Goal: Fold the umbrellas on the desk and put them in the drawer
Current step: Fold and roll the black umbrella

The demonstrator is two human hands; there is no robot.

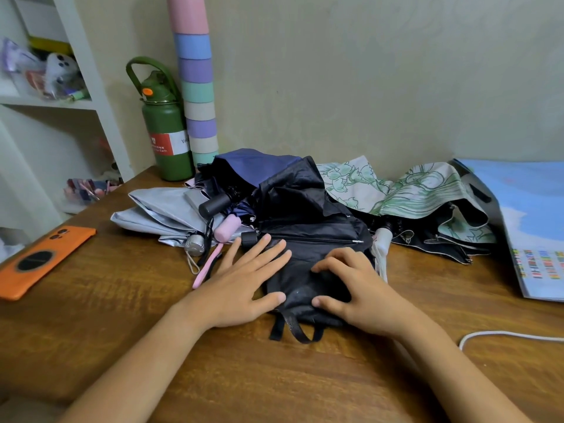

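A black umbrella (305,227) lies loosely collapsed in the middle of the wooden desk (122,315), its strap trailing toward me. My left hand (244,282) lies flat with straight fingers on its left side. My right hand (354,288) rests on its right side with bent fingers pressing into the fabric. Behind it lie a navy umbrella (253,166), a grey umbrella (161,209) with a pink handle (227,228) beside it, and a white umbrella with green flower print (406,190). No drawer is in view.
An orange phone (42,257) lies at the desk's left edge. A green flask (164,129) and a tall stack of pastel cups (197,87) stand against the wall. A blue booklet (531,227) lies at the right, a white cable (506,335) near it. White shelves (91,71) stand left.
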